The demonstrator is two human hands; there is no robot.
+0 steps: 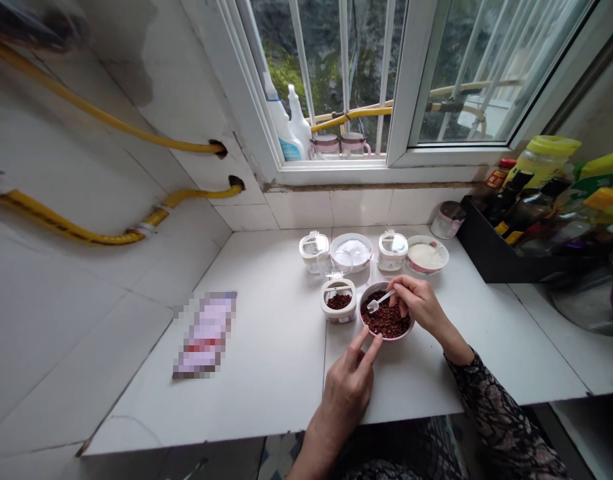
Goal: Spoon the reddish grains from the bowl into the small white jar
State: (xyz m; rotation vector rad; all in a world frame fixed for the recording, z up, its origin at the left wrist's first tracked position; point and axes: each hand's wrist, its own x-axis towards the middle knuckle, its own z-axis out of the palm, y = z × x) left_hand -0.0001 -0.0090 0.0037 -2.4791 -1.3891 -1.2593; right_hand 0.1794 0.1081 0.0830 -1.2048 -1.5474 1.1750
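Our half-open left hand (350,381) touches the bowl (387,339); our right hand (420,303) pinches the spoon (383,299); grains (389,321) part-fill the jar (339,317), plenty left bowl-side

Extends the bare left hand (350,377) forward, stretching out two fingers (371,353) in a narrow V. Pinches with the bare right hand (419,301), angling its forearm (494,403) inward.

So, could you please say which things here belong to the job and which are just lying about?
Seemingly in the job:
right hand, holding white spoon
left hand, touching bowl of dark grains
open jar of similar grains

Seemingly lying about:
blurred purple item
black box of bottles
spray bottles
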